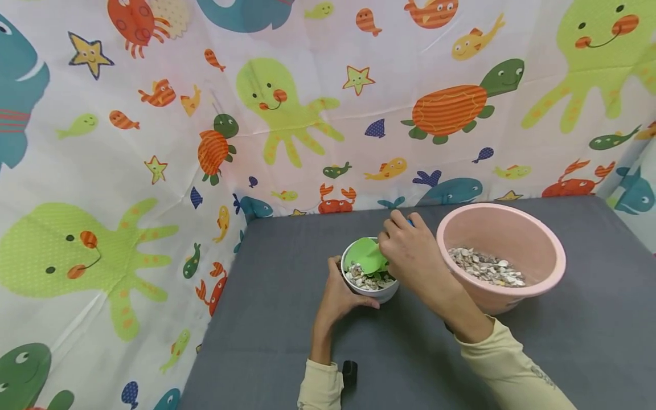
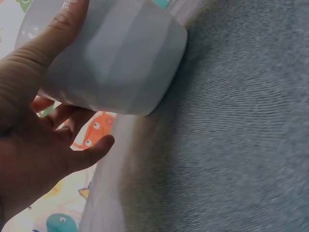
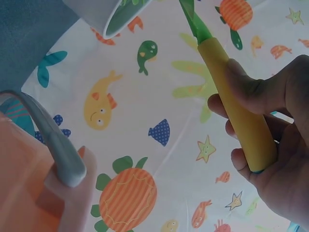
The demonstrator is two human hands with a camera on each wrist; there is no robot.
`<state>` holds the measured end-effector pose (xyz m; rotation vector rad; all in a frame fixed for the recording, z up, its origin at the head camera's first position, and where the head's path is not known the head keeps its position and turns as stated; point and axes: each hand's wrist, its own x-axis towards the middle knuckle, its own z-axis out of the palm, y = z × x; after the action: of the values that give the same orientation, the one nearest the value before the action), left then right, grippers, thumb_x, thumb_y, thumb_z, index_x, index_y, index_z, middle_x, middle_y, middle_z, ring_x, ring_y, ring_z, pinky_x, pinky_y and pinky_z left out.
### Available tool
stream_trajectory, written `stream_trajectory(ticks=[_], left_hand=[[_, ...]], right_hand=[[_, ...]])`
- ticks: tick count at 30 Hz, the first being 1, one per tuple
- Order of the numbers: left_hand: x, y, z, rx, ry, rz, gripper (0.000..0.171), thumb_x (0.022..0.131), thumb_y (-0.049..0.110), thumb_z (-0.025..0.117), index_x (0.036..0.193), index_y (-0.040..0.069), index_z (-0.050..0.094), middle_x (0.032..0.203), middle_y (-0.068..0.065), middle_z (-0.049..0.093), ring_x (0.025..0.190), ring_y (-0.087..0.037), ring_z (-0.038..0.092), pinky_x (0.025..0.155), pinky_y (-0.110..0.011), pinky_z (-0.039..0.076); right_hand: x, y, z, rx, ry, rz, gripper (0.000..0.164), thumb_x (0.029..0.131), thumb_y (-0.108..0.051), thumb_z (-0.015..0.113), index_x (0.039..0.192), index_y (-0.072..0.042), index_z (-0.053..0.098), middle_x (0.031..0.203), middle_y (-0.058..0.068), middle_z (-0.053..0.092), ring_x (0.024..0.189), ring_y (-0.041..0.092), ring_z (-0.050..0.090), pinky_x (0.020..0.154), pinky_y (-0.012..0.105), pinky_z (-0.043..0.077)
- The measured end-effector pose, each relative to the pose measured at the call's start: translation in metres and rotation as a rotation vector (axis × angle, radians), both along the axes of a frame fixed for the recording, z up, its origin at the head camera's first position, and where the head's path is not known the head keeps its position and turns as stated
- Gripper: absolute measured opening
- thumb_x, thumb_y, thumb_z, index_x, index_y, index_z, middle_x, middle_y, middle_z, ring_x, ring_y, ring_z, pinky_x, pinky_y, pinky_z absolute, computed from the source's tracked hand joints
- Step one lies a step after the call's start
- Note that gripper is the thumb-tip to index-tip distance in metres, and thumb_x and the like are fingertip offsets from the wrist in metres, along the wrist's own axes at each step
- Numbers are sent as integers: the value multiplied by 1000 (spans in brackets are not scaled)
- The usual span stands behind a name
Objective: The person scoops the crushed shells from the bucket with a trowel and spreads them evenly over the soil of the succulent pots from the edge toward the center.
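My left hand (image 1: 342,293) holds a white pot (image 1: 385,295) by its side, thumb along the near wall and other fingers round the far side. In the left wrist view, the pot's faceted wall (image 2: 116,63) shows close up. Small pale stones (image 1: 361,278) lie inside it, and a bit of green (image 3: 131,2) shows at its mouth. My right hand (image 1: 410,247) grips a trowel by its yellow handle (image 3: 236,104). Its green blade (image 1: 366,254) is tilted down over the stones, within the pot's rim.
To the right of the pot stands a pink tub (image 1: 550,273) with more small stones (image 1: 484,266) in it. A grey handle (image 3: 67,159) shows at the tub's edge. Behind and to the left, a sea-animal-print sheet (image 1: 318,51) borders the grey table surface (image 1: 266,319).
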<state>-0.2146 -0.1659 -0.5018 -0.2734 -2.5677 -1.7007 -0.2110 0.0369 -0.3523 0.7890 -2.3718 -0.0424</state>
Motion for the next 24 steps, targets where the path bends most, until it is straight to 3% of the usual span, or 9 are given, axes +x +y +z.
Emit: stream_trajectory(ticks=[3, 7, 11, 15, 20, 24], left_hand=[[1, -1, -1, -76, 18, -5, 131, 51, 17, 107, 158, 13, 30, 151, -9, 45, 134, -20, 47, 115, -42, 45], [1, -2, -1, -153, 41, 7, 135, 49, 19, 108, 160, 11, 33, 149, -13, 45, 131, -22, 45, 112, -44, 46], [2, -2, 1, -167, 35, 10, 133, 48, 19, 108, 157, 9, 33, 146, -13, 44, 131, -23, 47, 112, -44, 47], [3, -2, 2, -161, 5, 2, 132, 50, 18, 108, 157, 8, 31, 148, -14, 42, 133, -25, 47, 115, -47, 45], [3, -8, 8, -172, -46, -32, 131, 59, 19, 105, 162, 8, 25, 156, -18, 38, 143, -32, 43, 120, -53, 41], [8, -17, 18, -186, -72, -47, 135, 64, 29, 103, 167, 12, 17, 153, -20, 41, 143, -35, 44, 116, -57, 44]], right_hand=[[0, 2, -1, -14, -13, 14, 9, 80, -2, 80, 89, -3, 79, 90, 10, 72, 91, 27, 54, 79, 42, 45], [1, 9, 1, -31, -37, 18, 16, 77, -1, 82, 92, -3, 79, 93, 10, 72, 95, 28, 56, 81, 43, 47], [0, 15, 2, -52, -60, 26, 21, 74, -2, 85, 95, -4, 79, 96, 10, 72, 99, 29, 56, 86, 45, 48], [0, 20, 2, -75, -52, 34, 17, 80, -5, 84, 96, -4, 78, 95, 11, 72, 99, 29, 57, 89, 46, 49], [-1, 29, 4, -129, -32, 31, 22, 78, -4, 86, 99, -3, 79, 94, 11, 73, 97, 30, 57, 87, 44, 48], [1, 41, 6, -203, -50, 27, 25, 75, 1, 84, 99, -1, 79, 93, 13, 74, 94, 31, 56, 85, 46, 50]])
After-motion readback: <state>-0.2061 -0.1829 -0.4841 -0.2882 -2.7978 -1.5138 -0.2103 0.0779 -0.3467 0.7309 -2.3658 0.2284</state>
